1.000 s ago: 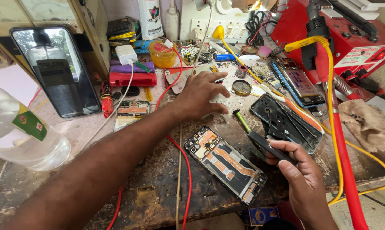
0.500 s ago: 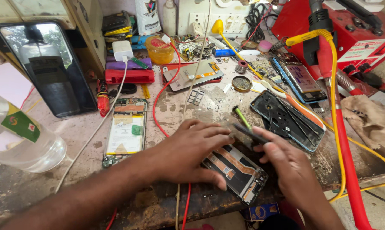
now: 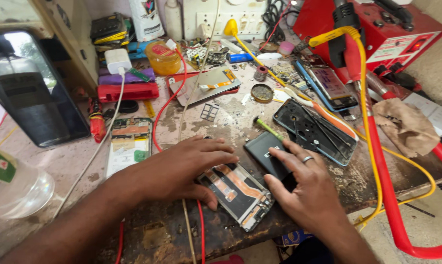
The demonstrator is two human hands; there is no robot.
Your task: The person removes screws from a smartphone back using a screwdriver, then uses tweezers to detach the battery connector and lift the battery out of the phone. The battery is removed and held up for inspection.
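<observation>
Two hands are laid flat at the bench's (image 3: pixel 147 239) front edge, the left hand (image 3: pixel 182 168) pinning the opened phone (image 3: pixel 238 193), the right hand (image 3: pixel 304 188) spread on the battery (image 3: pixel 269 154), judged light, rigid, puncture-prone, best gripped by its edges.

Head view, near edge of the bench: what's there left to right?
Clear plastic bottle → left hand → opened phone frame under the left fingers → right hand, resting on a black battery → red hose.
</observation>
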